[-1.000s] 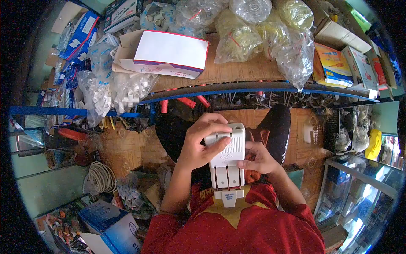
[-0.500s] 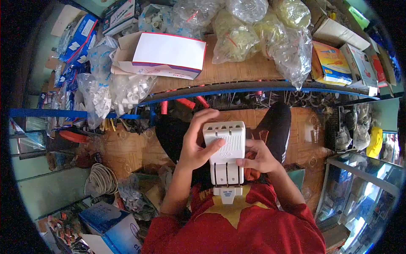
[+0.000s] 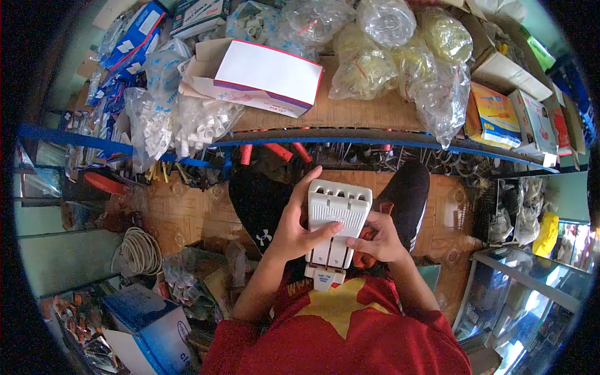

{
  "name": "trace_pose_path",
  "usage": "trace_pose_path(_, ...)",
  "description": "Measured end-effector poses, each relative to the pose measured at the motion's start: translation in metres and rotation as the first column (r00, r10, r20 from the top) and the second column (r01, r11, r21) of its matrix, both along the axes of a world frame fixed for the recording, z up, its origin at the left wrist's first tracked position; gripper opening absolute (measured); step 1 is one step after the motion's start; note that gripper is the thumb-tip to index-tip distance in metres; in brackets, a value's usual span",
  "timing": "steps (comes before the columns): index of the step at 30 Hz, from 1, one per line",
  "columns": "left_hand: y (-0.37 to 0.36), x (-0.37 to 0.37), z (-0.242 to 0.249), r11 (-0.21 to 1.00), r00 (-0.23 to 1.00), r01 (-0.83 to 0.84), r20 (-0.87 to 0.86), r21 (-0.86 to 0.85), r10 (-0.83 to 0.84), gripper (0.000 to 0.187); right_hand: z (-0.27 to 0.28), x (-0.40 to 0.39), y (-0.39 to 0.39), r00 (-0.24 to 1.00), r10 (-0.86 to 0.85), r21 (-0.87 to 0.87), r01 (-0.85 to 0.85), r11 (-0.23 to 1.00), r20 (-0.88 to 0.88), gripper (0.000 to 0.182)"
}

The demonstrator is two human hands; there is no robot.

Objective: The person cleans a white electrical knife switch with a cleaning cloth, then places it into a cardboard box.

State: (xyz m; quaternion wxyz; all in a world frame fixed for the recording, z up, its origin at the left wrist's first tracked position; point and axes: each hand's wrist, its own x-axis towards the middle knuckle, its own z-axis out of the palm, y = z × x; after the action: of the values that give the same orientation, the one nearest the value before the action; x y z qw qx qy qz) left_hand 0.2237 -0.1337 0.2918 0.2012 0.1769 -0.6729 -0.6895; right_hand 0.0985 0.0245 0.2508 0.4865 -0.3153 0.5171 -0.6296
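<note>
Head view: left hand (image 3: 292,231), right hand (image 3: 379,240) grip white switch box (image 3: 337,212).

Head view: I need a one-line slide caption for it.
Both hands, left hand and right hand, hold a white switch box over the lap, below a shelf of bagged fittings.

Held in both hands, the left hand (image 3: 294,228) and right hand (image 3: 378,237), a white switch box (image 3: 334,228) over the lap. Just beyond the grip, open air down to the bare tiled floor (image 3: 187,215) between black shoes (image 3: 409,194). Farther ahead, blocked by a blue-edged shelf (image 3: 350,112) crowded with a white carton (image 3: 269,78) and bags of fittings (image 3: 187,125). Left of the grip, coiled cable (image 3: 140,250) and a blue box (image 3: 150,328). Right of it, a glass case (image 3: 531,294).
</note>
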Motion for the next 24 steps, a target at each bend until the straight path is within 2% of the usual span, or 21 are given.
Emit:
trace_pose_path(1, 0.001, 0.001, -0.001, 0.999, 1.0, -0.019, -0.024, -0.027, 0.019, 0.08, 0.001, -0.001, -0.001, 1.0, 0.005, -0.007, -0.005, 1.0, -0.01, 0.036)
trace_pose_path(4, -0.01, 0.001, -0.006, 0.893, 0.996, -0.038, -0.088, -0.448, -0.002, 0.069, 0.001, -0.002, 0.0, 1.0, 0.015, -0.017, -0.015, 1.0, -0.014, 0.035)
trace_pose_path(7, -0.013, 0.0, 0.002, 0.89, 0.998, 0.036, -0.027, -0.454, -0.054, 0.055, -0.006, 0.001, 0.001, 1.0, 0.021, -0.014, -0.021, 1.0, 0.019, 0.035)
trace_pose_path(13, -0.016, 0.003, 0.0, 0.835, 0.998, 0.007, -0.048, -0.55, -0.04, 0.05, -0.005, 0.002, 0.0, 0.999, 0.03, -0.02, -0.03, 0.999, 0.023, 0.034)
trace_pose_path(15, -0.015, 0.003, -0.002, 0.85, 0.999, 0.0, -0.045, -0.526, -0.028, 0.049, -0.001, 0.0, 0.001, 0.997, 0.057, 0.02, -0.058, 0.998, 0.047, 0.034)
trace_pose_path(22, -0.012, -0.002, -0.003, 0.871, 0.999, -0.002, -0.037, -0.491, -0.018, 0.047, -0.007, 0.0, 0.0, 1.0, 0.008, -0.017, -0.008, 1.0, 0.023, 0.034)
trace_pose_path(24, -0.008, -0.006, -0.002, 0.926, 0.996, -0.058, -0.083, -0.373, 0.029, 0.047, -0.005, -0.002, 0.001, 0.999, 0.022, 0.002, -0.022, 1.0, 0.049, 0.034)
